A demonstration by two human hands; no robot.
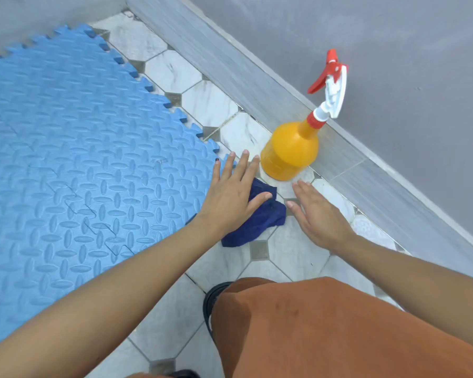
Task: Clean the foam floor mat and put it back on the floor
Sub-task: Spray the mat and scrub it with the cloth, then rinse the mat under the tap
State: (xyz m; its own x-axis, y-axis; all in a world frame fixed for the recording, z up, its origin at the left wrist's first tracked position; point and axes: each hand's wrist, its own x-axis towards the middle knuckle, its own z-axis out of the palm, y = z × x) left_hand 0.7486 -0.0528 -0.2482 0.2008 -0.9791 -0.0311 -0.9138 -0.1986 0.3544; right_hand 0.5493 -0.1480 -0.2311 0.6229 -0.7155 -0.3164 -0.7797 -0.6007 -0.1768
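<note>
Mat [74, 159], blue interlocking foam, lay flat on tiled floor [290, 249]; probably light, floppy, best lifted at its toothed edge. Left hand [234, 192] spread flat over dark cloth [260, 222]; right hand [318, 214] open, fingers straight, near spray bottle [290, 151].

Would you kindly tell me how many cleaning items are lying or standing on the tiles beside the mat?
2: an orange spray bottle upright near the wall, and a dark blue cloth partly under the left hand.

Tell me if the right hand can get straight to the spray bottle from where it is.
Probably yes. The right hand is open with its fingertips just short of the yellow spray bottle, which stands upright on the tiled floor. Nothing lies between them; the blue cloth sits off to the left.
</note>
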